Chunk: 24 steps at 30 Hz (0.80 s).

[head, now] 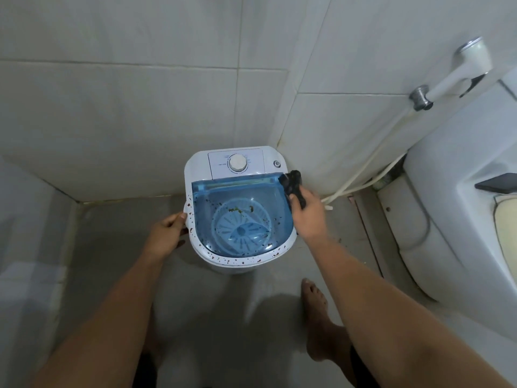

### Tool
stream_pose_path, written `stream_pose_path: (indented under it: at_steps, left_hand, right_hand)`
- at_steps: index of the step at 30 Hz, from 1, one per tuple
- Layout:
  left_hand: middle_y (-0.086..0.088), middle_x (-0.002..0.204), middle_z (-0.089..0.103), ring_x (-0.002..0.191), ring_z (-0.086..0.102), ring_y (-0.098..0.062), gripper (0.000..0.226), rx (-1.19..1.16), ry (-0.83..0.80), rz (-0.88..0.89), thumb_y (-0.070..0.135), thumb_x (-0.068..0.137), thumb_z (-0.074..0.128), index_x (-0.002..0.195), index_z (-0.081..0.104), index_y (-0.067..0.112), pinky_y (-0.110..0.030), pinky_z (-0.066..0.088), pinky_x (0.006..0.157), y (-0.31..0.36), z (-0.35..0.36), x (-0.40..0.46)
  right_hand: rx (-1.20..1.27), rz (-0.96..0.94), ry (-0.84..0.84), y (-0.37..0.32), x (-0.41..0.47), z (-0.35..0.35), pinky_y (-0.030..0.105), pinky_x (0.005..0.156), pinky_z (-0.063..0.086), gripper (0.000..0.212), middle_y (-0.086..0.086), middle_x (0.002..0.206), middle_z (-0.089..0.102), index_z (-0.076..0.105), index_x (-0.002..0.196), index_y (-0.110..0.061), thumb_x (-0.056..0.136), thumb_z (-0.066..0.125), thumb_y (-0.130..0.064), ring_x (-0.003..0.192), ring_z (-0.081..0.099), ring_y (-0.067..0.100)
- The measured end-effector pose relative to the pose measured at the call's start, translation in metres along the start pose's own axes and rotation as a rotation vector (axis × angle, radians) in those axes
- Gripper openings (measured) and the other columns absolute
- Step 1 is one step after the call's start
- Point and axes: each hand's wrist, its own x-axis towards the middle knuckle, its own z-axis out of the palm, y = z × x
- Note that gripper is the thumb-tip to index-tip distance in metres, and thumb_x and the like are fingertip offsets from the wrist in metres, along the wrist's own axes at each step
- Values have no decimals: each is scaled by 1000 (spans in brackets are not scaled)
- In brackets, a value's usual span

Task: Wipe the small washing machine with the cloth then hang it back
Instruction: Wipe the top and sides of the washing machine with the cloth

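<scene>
One head-worn camera looks steeply down from standing height. Washer near centre, toilet at three o'clock.

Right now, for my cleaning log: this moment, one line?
left hand grips spattered rim of small white plastic washer | right hand holds black object at blue translucent lid

Bare left hand, right hand, forearms; bare foot; black shorts hem at thigh.

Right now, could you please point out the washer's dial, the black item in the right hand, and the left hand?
Dial (pixel 238 163): head view, centre of the white knob.
Black item (pixel 293 178): head view, its upper end.
Left hand (pixel 166 233): head view, back of the hand.
</scene>
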Motion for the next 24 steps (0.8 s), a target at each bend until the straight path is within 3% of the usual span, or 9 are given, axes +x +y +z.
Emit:
stream_pose_path:
  at_steps: [3, 7, 12, 17, 21, 24]
  left_hand:
    - [-9, 115, 71, 108, 67, -26, 33, -6, 6, 1, 28, 103, 49, 129, 64, 14, -47, 51, 101, 3, 2, -3]
    - [-11, 117, 72, 104, 68, -26, 34, -10, -2, -15, 29, 103, 50, 129, 64, 13, -47, 52, 98, 1, 1, 0]
    - [-7, 109, 71, 102, 68, -25, 28, -32, -7, -16, 27, 102, 51, 125, 66, 17, -45, 51, 95, 2, 1, 0]
    - [-6, 106, 72, 100, 68, -23, 29, -53, -21, -18, 27, 102, 52, 126, 66, 18, -44, 51, 94, 0, -1, 2]
    - [6, 94, 71, 91, 67, -15, 24, -60, -25, -19, 28, 102, 53, 120, 67, 23, -41, 51, 92, -2, -2, 6]
    - [2, 98, 72, 88, 67, -11, 25, -66, -19, -15, 28, 101, 54, 121, 68, 21, -41, 52, 92, -2, -2, 5]
  right_hand:
    - [84, 55, 100, 7, -42, 4, 34, 98, 48, 32, 12, 110, 58, 68, 127, -19, 97, 57, -19, 98, 56, 16]
    - [176, 149, 211, 9, -92, 17, 30, 99, 47, 35, 10, 116, 54, 65, 133, -20, 99, 59, -24, 103, 60, 21]
    - [236, 125, 265, 4, -138, 31, 26, 104, 44, 38, 5, 125, 48, 62, 136, -11, 99, 62, -17, 114, 56, 17]
    - [127, 28, 246, 9, -169, 45, 31, 110, 40, 39, 6, 140, 45, 62, 136, -12, 97, 64, -16, 132, 46, 20]
    - [-5, -152, 178, 4, -189, 59, 16, 109, 31, 44, 12, 140, 49, 65, 134, -14, 90, 65, -12, 122, 47, 25]
    - [-134, -318, -39, -14, -199, 69, 31, 105, 41, 52, 7, 144, 47, 58, 141, -24, 90, 61, -14, 120, 47, 27]
